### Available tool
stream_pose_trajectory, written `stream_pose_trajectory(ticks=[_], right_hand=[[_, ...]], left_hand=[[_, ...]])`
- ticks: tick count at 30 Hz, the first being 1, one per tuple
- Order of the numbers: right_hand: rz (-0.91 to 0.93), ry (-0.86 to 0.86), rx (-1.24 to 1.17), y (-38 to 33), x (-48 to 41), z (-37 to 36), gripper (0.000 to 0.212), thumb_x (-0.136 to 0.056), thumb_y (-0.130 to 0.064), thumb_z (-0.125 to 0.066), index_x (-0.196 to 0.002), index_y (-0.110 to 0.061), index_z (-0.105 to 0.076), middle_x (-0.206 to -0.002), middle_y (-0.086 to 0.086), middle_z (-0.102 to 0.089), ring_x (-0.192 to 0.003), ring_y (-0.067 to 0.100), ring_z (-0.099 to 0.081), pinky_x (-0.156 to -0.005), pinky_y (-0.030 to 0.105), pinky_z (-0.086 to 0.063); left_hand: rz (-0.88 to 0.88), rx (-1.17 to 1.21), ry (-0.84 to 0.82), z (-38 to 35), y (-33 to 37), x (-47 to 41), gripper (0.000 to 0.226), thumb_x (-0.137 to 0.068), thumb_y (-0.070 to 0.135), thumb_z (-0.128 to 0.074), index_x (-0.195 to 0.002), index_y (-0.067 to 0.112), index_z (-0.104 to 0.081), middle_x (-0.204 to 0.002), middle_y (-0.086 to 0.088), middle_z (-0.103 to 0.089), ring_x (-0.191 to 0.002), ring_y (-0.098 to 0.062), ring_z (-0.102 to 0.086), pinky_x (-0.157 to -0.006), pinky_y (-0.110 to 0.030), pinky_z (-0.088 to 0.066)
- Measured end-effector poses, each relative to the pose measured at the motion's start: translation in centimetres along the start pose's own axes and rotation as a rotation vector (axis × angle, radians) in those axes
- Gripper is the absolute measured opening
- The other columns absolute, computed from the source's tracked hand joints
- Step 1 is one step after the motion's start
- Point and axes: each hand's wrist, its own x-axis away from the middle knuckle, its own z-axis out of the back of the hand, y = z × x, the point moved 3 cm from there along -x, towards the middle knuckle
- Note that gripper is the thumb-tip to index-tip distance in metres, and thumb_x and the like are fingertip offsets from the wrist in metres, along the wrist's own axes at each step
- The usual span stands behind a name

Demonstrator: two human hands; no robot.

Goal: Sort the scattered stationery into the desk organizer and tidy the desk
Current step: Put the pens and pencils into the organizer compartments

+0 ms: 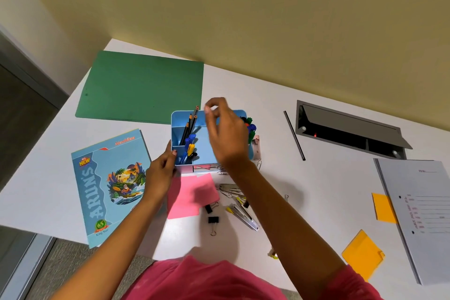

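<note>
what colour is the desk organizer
The desk organizer is light blue; the head view shows it best.

I see a plain yellowish-beige wall (pixel 267 7) running along the far edge of the smooth white surface (pixel 328 185). Towards the far right, a grey metal cable hatch (pixel 348 126) sits open in it, with a small red light inside. Past the left edge lie grey carpet floor (pixel 73 263) and a dark grey panel (pixel 22 117).

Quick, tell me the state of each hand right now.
Left hand: holds the left wall of the blue organizer.
Right hand: fingertips pinched together above the organizer; whether they hold anything cannot be told.
</note>
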Motion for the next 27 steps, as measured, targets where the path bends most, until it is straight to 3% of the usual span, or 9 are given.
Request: stream_pose_trajectory(ticks=[3,5,9,13,16,18,20,23,27], right_hand=[[-0.026,0.287,-0.09,3.1,-0.3,2.4,0.011,-0.098,-0.016,-0.047,-0.099,-0.01,-0.055,-0.064,0.001,-0.055,-0.053,0.017,-0.048,-0.049,0.027,-0.035],[-0.125,0.366,-0.109,6.0,-0.8,3.6,0.01,-0.098,-0.015,-0.043,-0.099,-0.011,-0.052,-0.063,0.003,-0.053,-0.054,0.02,-0.05,-0.051,0.031,-0.036],[-0.356,0.391,0.065,13.0,-1.1,5.3,0.015,-0.098,-0.013,-0.041,-0.106,-0.007,-0.053,-0.087,0.009,-0.06,-0.078,0.022,-0.059,-0.065,0.032,-0.045],[-0.579,0.142,0.295,20.1,-0.3,4.8,0.03,-0.094,-0.003,-0.048,-0.124,-0.005,-0.052,-0.122,0.019,-0.051,-0.114,0.031,-0.047,-0.088,0.032,-0.04],[-0.678,-0.175,0.466,23.9,1.2,4.2,0.041,-0.093,-0.002,-0.049,-0.134,-0.008,-0.047,-0.138,0.022,-0.04,-0.125,0.035,-0.036,-0.099,0.033,-0.033],[-0.692,-0.332,0.559,25.0,2.3,3.9,0.049,-0.089,-0.001,-0.054,-0.136,-0.01,-0.044,-0.137,0.024,-0.041,-0.125,0.039,-0.038,-0.098,0.036,-0.036],[-0.658,-0.343,0.598,25.5,3.2,3.8,0.052,-0.083,0.004,-0.057,-0.133,-0.005,-0.046,-0.127,0.026,-0.048,-0.116,0.04,-0.045,-0.091,0.038,-0.041],[-0.592,-0.2,0.599,24.9,4.1,4.1,0.033,-0.081,0.01,-0.055,-0.113,0.005,-0.056,-0.112,0.027,-0.057,-0.1,0.041,-0.052,-0.081,0.041,-0.045],[-0.649,-0.131,0.512,23.9,5.0,4.4,0.029,-0.082,0.01,-0.057,-0.11,0.004,-0.054,-0.111,0.022,-0.052,-0.099,0.033,-0.054,-0.083,0.037,-0.049]], left_hand=[[0.001,-0.004,-0.004,0.0,0.0,-0.1,0.041,-0.1,0.034,-0.045,-0.06,0.026,-0.048,-0.055,-0.001,-0.043,-0.061,-0.02,-0.043,-0.069,-0.037,-0.041],[-0.004,-0.015,-0.008,0.1,0.0,0.0,0.038,-0.1,0.035,-0.044,-0.063,0.025,-0.051,-0.058,-0.004,-0.047,-0.065,-0.023,-0.047,-0.067,-0.036,-0.04],[0.003,-0.005,-0.021,0.1,-0.1,-0.1,0.035,-0.099,0.038,-0.044,-0.076,0.019,-0.062,-0.07,-0.014,-0.057,-0.072,-0.025,-0.054,-0.078,-0.054,-0.051],[-0.006,-0.019,-0.018,0.2,0.2,0.0,0.031,-0.099,0.037,-0.044,-0.076,0.027,-0.061,-0.071,-0.014,-0.059,-0.073,-0.026,-0.055,-0.076,-0.053,-0.051],[-0.005,-0.017,-0.021,0.2,0.0,0.0,0.033,-0.099,0.037,-0.044,-0.072,0.026,-0.059,-0.064,-0.008,-0.053,-0.069,-0.024,-0.051,-0.068,-0.039,-0.043],[0.005,-0.018,-0.02,0.3,0.0,0.0,0.034,-0.099,0.037,-0.044,-0.072,0.025,-0.06,-0.066,-0.01,-0.055,-0.069,-0.024,-0.051,-0.069,-0.037,-0.041],[0.016,0.0,-0.015,0.3,0.2,0.1,0.035,-0.099,0.037,-0.045,-0.071,0.024,-0.06,-0.066,-0.008,-0.055,-0.068,-0.022,-0.05,-0.069,-0.037,-0.041],[0.02,-0.01,-0.014,0.2,0.4,0.2,0.038,-0.1,0.035,-0.045,-0.073,0.013,-0.061,-0.06,-0.001,-0.051,-0.067,-0.022,-0.05,-0.063,-0.036,-0.04],[0.033,0.025,-0.005,0.1,0.2,0.2,0.04,-0.099,0.036,-0.047,-0.061,0.025,-0.056,-0.055,0.003,-0.049,-0.064,-0.021,-0.048,-0.071,-0.042,-0.047]])
